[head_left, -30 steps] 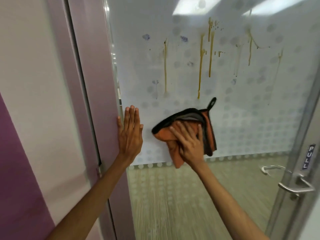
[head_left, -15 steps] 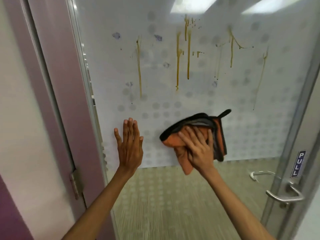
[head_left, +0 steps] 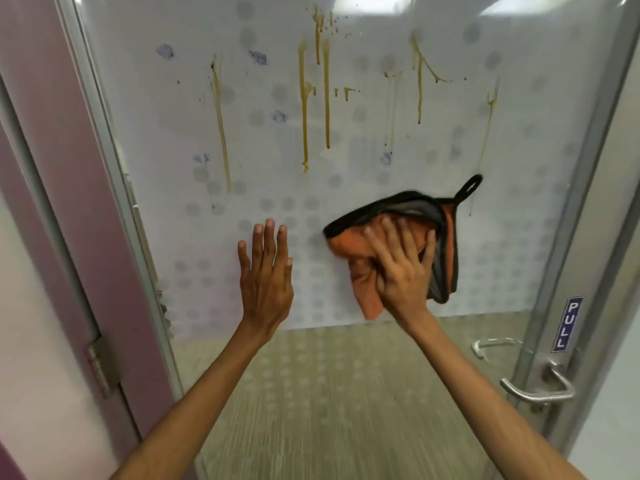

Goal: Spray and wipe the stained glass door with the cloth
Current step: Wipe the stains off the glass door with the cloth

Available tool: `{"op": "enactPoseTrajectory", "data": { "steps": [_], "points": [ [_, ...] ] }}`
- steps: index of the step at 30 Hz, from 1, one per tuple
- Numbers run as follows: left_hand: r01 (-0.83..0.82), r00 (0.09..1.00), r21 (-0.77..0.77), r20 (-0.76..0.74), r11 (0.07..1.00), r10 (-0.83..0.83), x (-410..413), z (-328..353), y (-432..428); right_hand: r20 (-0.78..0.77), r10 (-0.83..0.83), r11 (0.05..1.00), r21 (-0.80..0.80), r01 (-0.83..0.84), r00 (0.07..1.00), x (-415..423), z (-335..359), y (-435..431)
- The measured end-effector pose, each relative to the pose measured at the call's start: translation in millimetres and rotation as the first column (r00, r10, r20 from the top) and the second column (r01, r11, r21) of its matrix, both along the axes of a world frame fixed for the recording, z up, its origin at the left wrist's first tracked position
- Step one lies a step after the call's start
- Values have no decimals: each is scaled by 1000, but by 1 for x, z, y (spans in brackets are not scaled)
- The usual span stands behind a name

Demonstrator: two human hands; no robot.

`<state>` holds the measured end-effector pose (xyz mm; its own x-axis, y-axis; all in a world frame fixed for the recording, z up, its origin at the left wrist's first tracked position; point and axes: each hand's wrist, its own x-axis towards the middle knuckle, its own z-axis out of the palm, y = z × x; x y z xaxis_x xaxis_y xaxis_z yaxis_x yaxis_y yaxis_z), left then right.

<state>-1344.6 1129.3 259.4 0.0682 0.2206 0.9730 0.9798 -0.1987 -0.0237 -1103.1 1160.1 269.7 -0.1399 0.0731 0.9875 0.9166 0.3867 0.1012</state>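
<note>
While the left hand [head_left: 266,271] lies flat and open against the frosted glass door [head_left: 346,161], fingers together and pointing up, the right hand [head_left: 401,265] presses a bunched orange cloth [head_left: 349,242] with black edging onto the pane just beside it, fingers spread over the fabric. Brown drip stains [head_left: 304,126] and small purple smudges [head_left: 258,57] run above both hands. A metal handle [head_left: 538,388] sits low right, under a PULL sign [head_left: 564,323].

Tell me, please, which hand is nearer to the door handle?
The right hand. It presses the orange cloth against the glass, up and to the left of the door handle. The left hand lies flat on the glass farther left, toward the hinge side.
</note>
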Motion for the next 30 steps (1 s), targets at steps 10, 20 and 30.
{"op": "enactPoseTrajectory", "data": {
  "steps": [10,20,30],
  "points": [
    [-35,999,-3,24,999,35,39,26,16,107,-2,993,-117,15,994,46,-8,0],
    [-28,1000,-14,-1,1000,28,68,19,19,92,11,979,-203,8,996,31,-25,-5],
    [8,999,4,-36,1000,-7,98,14,23,-210,-112,991,-98,93,971,80,34,20]
  ]
}}
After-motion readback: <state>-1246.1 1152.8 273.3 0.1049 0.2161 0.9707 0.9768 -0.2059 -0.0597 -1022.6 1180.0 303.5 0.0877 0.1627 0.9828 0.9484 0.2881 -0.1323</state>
